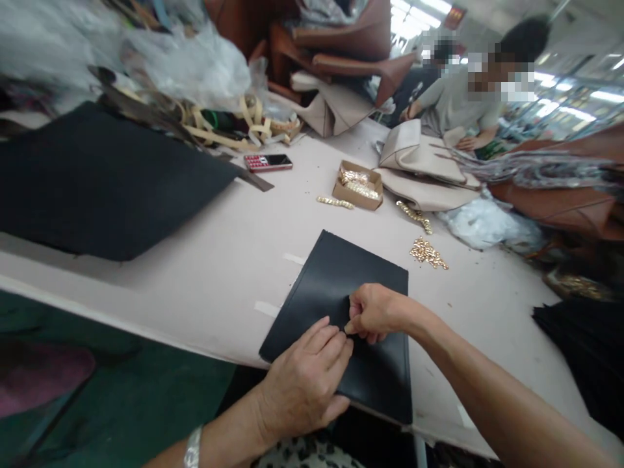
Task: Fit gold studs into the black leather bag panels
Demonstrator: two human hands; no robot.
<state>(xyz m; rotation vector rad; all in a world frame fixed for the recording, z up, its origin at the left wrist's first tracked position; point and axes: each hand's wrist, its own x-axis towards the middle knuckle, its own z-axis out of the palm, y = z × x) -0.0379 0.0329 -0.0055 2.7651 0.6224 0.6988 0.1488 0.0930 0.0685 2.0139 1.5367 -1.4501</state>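
A black leather-like panel (341, 273) lies at the table's near edge, below my two hands. My left hand (309, 374) rests flat on it with fingers stretched out, holding nothing. Just to its right, the fingers of my right hand (375, 312) are pinched together against the panel, close to my left fingertips. Whatever the pinch holds is too small to make out. Beyond the panel, to the right, is a loose pile of small gold metal pieces (428, 253).
An open cardboard box (358, 186) of gold pieces stands farther back, with gold strips (335, 203) beside it. A red phone (268, 162) lies left of it. A large black sheet (107, 182) covers the left; brown and beige bags are stacked behind. Another person (453, 104) works across the table.
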